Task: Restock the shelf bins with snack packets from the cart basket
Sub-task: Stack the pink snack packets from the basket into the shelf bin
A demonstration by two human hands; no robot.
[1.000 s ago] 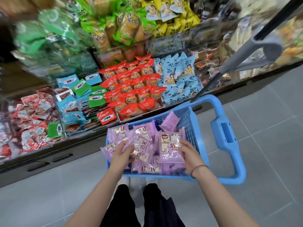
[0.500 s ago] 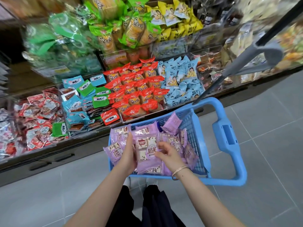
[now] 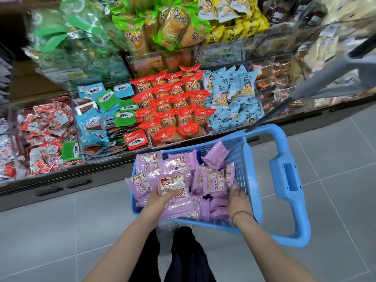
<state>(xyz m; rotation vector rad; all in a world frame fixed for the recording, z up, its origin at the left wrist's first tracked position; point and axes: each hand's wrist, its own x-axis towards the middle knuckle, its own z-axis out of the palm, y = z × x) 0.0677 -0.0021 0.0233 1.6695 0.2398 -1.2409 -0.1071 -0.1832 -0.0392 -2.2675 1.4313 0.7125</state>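
Your L hand [image 3: 157, 199] fingers clamp the packets [image 3: 173, 183]; hold stack square. R hand [image 3: 238, 197], at 3 o'clock in basket [image 3: 242, 159]: can't tell finger state. Add more w/o crushing.

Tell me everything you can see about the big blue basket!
The blue basket looks like plastic, with lattice walls, a solid rim and a wide looped handle sticking out to its right. It sits low before the shelf bins, above grey floor tiles, holding many purple snack packets. Both hands reach inside: the left hand holds a packet stack; the right hand touches others.
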